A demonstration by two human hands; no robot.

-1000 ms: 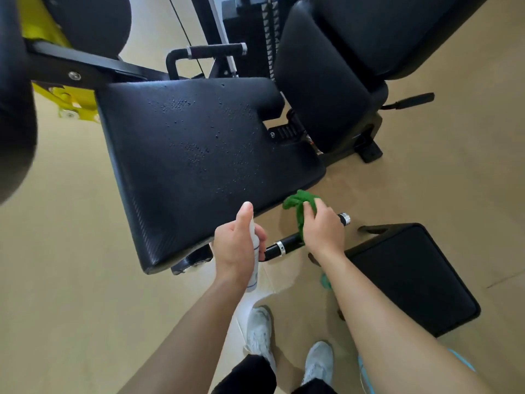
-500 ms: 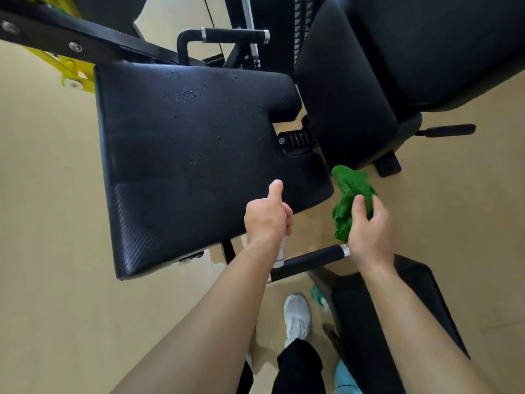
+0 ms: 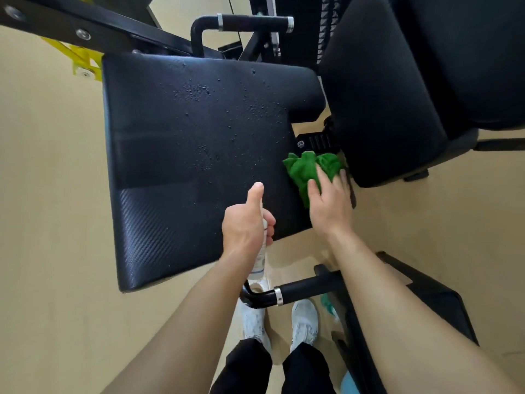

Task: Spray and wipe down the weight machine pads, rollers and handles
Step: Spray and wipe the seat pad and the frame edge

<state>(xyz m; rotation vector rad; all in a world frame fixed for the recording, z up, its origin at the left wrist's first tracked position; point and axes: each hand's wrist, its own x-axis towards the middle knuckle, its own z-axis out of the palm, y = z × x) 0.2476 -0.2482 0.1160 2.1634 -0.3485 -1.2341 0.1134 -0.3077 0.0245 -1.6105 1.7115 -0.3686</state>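
Note:
A wide black seat pad [image 3: 181, 155] fills the middle of the view, speckled with spray droplets. My left hand [image 3: 245, 223] grips a white spray bottle [image 3: 260, 258] over the pad's near edge, thumb raised. My right hand [image 3: 329, 200] presses a crumpled green cloth [image 3: 308, 167] flat against the pad's right edge, fingers spread over it. A black back pad [image 3: 397, 89] rises at the right. One black handle [image 3: 252, 22] sits behind the seat, another handle [image 3: 301, 288] lies below my arms.
A second black pad [image 3: 434, 302] lies low at the right under my right forearm. Yellow frame parts [image 3: 82, 62] and a black steel arm [image 3: 71, 27] cross the upper left. Beige floor surrounds the machine; my white shoes [image 3: 304, 319] stand below.
My right hand has carried the green cloth from the near handle up onto the seat pad's right edge and flattened over it. My left hand with the bottle has lifted over the pad.

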